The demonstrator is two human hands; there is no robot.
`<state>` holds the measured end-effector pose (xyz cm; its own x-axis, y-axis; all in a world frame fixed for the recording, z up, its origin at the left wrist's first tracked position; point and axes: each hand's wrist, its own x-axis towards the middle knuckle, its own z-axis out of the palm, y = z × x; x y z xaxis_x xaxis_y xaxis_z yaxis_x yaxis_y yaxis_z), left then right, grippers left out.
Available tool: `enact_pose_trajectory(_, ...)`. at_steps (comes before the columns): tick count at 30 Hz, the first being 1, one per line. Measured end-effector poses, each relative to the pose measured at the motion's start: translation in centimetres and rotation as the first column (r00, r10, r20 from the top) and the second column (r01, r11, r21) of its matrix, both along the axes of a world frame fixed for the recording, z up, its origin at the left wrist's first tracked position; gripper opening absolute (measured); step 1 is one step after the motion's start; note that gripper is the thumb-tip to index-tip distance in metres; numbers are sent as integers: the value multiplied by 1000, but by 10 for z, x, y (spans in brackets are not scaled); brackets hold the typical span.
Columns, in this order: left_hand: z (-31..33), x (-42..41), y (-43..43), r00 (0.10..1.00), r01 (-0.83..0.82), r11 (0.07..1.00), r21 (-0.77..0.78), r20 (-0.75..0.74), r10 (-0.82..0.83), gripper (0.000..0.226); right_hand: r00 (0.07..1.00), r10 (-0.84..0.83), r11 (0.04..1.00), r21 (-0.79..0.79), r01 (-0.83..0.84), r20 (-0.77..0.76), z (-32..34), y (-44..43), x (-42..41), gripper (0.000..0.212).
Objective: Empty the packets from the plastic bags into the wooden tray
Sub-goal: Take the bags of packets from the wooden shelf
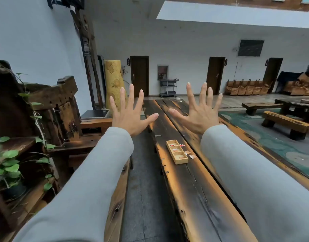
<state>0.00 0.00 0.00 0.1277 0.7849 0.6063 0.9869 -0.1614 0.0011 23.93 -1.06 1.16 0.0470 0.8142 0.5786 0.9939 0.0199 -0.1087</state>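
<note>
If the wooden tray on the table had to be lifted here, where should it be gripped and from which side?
Probably across its narrow width, from above. The wooden tray lies flat, long and slim, so fingers can span the two long walls at the middle compartment. The small packets lie close by its right wall, so come straight down rather than sideways.

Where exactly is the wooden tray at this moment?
In the head view, the wooden tray lies on the long table, slightly right of centre, small bags beside its right edge.
</note>
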Motion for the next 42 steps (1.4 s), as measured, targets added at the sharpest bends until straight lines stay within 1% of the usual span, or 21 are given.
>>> enact_pose_trajectory(5, -2, 23, 45, 999, -36, 999, -7, -6, 36, 98, 999, 32, 999, 40, -33, 24, -1, 53, 22, 106)
enact_pose_trajectory(12, -4, 41, 96, 997, -77, 997, 0, 9, 77, 98, 996, 69, 997, 28, -71, 53, -13, 122, 38, 105)
enact_pose_trajectory(17, -11, 35, 120, 993, -114, 993, -25, -18, 114, 98, 990, 126, 992, 0, -126, 62, -18, 157, 29, 104)
enact_pose_trajectory(21, -12, 18, 137, 988, -153, 988, -36, -10, 152, 97, 985, 169, 985, -20, -169, 46, -18, 183, 13, 105)
enact_pose_trajectory(30, -18, -46, 169, 968, -250, 968, -12, -10, 250, 96, 966, 250, 968, -26, -249, 65, -21, 230, -56, 104)
enact_pose_trajectory(35, -21, -102, 180, 957, -290, 957, -6, -22, 289, 95, 949, 309, 951, -36, -307, 68, -19, 252, -121, 103)
enact_pose_trajectory(42, -16, -202, 187, 916, -399, 917, 8, -39, 399, 96, 910, 406, 913, -6, -407, 83, -9, 281, -230, 103)
